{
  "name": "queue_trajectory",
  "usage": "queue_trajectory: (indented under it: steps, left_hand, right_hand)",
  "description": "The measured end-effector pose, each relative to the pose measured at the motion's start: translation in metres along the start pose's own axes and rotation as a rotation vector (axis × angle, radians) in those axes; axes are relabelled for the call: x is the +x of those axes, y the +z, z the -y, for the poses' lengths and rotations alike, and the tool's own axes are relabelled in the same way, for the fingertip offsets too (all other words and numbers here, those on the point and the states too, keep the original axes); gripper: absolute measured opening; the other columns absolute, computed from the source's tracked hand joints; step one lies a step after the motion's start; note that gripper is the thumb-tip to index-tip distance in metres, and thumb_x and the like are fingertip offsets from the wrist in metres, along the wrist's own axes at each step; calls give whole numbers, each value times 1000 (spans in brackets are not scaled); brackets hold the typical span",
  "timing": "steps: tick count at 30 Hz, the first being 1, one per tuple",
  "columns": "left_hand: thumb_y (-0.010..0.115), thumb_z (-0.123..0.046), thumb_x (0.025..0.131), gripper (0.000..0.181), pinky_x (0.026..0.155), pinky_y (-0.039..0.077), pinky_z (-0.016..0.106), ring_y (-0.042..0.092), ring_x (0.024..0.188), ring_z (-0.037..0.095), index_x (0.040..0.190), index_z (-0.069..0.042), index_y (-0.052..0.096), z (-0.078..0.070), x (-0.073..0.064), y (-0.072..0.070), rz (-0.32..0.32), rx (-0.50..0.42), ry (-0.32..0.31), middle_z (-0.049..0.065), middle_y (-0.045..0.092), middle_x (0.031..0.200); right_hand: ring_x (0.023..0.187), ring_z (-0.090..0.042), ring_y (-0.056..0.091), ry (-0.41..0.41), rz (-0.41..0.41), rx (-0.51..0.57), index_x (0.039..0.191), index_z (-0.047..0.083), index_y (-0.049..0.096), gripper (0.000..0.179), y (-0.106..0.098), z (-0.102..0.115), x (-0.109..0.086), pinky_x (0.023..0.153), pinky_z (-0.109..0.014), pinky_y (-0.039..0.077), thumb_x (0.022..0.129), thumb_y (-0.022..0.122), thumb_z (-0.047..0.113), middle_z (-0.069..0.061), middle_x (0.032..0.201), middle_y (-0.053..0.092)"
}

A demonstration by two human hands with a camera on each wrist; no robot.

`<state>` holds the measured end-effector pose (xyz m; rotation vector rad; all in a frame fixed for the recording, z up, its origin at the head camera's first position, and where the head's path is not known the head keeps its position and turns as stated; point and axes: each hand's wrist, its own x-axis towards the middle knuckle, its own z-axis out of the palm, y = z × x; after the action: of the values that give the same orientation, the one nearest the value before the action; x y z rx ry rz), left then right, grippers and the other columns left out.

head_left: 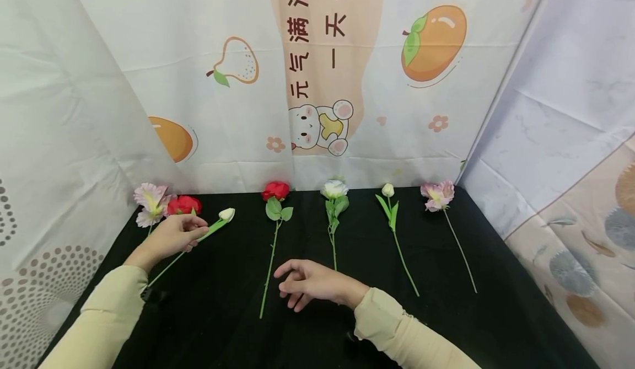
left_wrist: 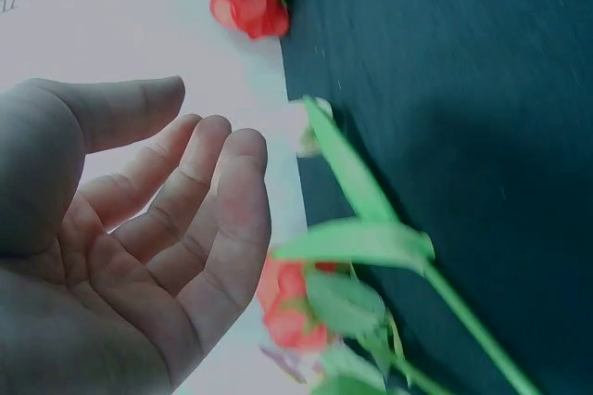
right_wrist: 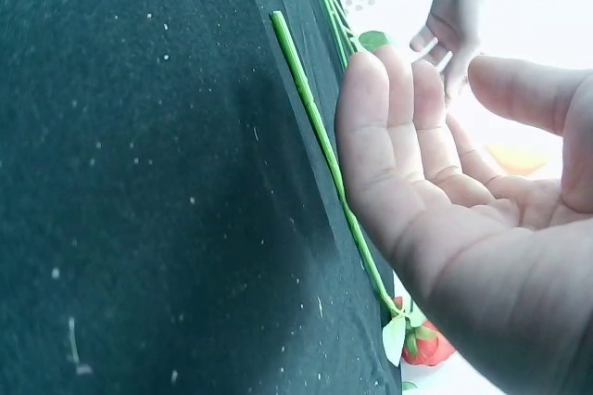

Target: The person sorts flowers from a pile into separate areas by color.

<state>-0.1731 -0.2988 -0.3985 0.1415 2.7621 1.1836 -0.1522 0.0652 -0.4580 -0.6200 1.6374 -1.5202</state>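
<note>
My left hand (head_left: 171, 236) hovers over a white tulip (head_left: 226, 214) with green leaves, lying at the left of the black cloth. Its fingers bend loosely, and in the left wrist view the palm holds nothing. Beside that tulip lie a red rose (head_left: 184, 204) and a pink flower (head_left: 150, 201), partly covered by the hand. Near the middle, my right hand (head_left: 317, 282) is raised with relaxed fingers and no object in it. Just left of it lies another red rose (head_left: 275, 190) on a long stem. A white rose (head_left: 334, 189) has its lower stem hidden behind this hand.
Farther right lie a second white tulip (head_left: 388, 191) and another pink flower (head_left: 437, 196), their stems pointing toward me. The flowers rest on a black cloth (head_left: 213, 314). A printed white curtain (head_left: 238, 121) stands behind, with patterned cloth along both sides.
</note>
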Motion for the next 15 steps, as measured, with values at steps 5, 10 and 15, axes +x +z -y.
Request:
queue_trajectory:
  steps: [5,10,15]
  left_hand:
    - [62,-26,103,39,62,56,33,64,77,24,121,9,61,21,-11,-12,-36,85,-36,14,68,94]
    - [61,-29,103,41,63,56,34,66,80,26,120,9,61,40,-20,-19,-51,155,-89,16,69,97]
    - [61,-29,103,43,66,58,37,67,83,26,121,10,61,52,-25,-20,-30,155,-116,18,70,101]
  right_hand:
    - [77,-20,68,14,-7,13,137,-2,50,40,-1,1,-3,71,-39,60,103,61,16,-10,101,69]
    - [76,-21,67,20,-26,17,136,-1,51,38,-2,0,-5,70,-40,60,103,61,15,-11,101,69]
    - [75,-21,67,26,-39,12,136,-1,52,37,-4,-1,-6,70,-41,60,104,60,15,-14,103,69]
